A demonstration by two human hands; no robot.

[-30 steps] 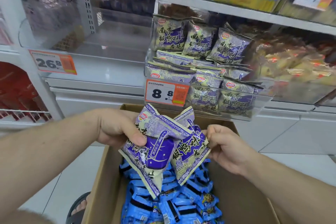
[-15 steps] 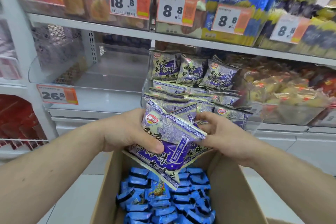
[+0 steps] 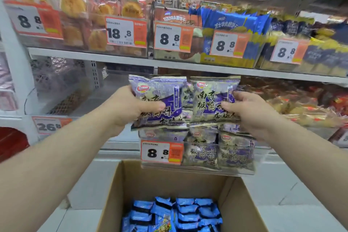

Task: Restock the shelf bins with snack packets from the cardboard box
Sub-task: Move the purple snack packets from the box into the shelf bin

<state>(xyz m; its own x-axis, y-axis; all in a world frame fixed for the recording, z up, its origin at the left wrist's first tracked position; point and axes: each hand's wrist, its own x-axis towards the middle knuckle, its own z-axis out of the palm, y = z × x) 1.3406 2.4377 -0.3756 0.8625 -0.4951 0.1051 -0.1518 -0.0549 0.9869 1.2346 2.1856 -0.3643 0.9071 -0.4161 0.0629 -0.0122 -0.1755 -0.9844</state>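
Observation:
My left hand (image 3: 130, 107) grips a purple snack packet (image 3: 160, 98) by its left edge. My right hand (image 3: 250, 113) grips a second purple packet (image 3: 211, 96) by its right side. Both packets stand upright side by side, just above the clear shelf bin (image 3: 261, 158) that holds several packets of the same kind (image 3: 235, 154). A price tag reading 8.8 (image 3: 162, 152) hangs on the bin's front. Below, the open cardboard box (image 3: 167, 181) holds several blue packets (image 3: 175, 214).
To the left of the purple bin stands a clear bin (image 3: 62, 96) with a 26.8 tag (image 3: 49, 126). The shelf above (image 3: 113, 58) carries bins of cakes and blue biscuit packs with price tags. Red and orange packets (image 3: 305, 105) fill the bin to the right.
Both hands rose from over the box up to the bin and drew apart, so the bunched packets now stand side by side, one in each hand.

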